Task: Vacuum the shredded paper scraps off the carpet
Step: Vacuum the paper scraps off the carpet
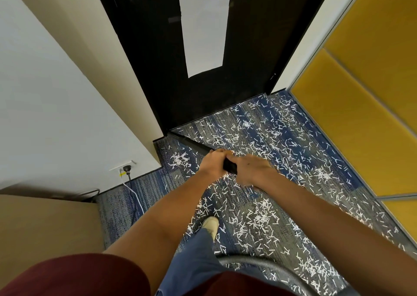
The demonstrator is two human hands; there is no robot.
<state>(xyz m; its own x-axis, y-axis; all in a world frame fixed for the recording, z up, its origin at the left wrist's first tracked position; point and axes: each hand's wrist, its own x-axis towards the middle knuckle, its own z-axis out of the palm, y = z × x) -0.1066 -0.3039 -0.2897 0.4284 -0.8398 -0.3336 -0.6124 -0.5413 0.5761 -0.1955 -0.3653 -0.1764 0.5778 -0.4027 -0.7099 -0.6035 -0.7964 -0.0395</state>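
Observation:
White shredded paper scraps [259, 219] lie scattered over the blue-grey carpet [144, 187], thickest in the middle and toward the right. A black vacuum wand [194, 145] slants from my hands down to the corner where the black door meets the wall. My left hand [213, 162] grips the wand further forward. My right hand [250, 169] grips it just behind, fingers curled round the black tube. The wand's tip sits at the door's bottom left corner. A grey vacuum hose [259, 262] curves across the bottom of the view.
A black door [155, 70] with a white panel stands ahead. A white wall [56, 115] with a socket and plugged cables [127, 171] is at left. Yellow panels [361, 115] line the right side. A brown box [45, 223] sits at lower left. My foot [211, 224] stands on the carpet.

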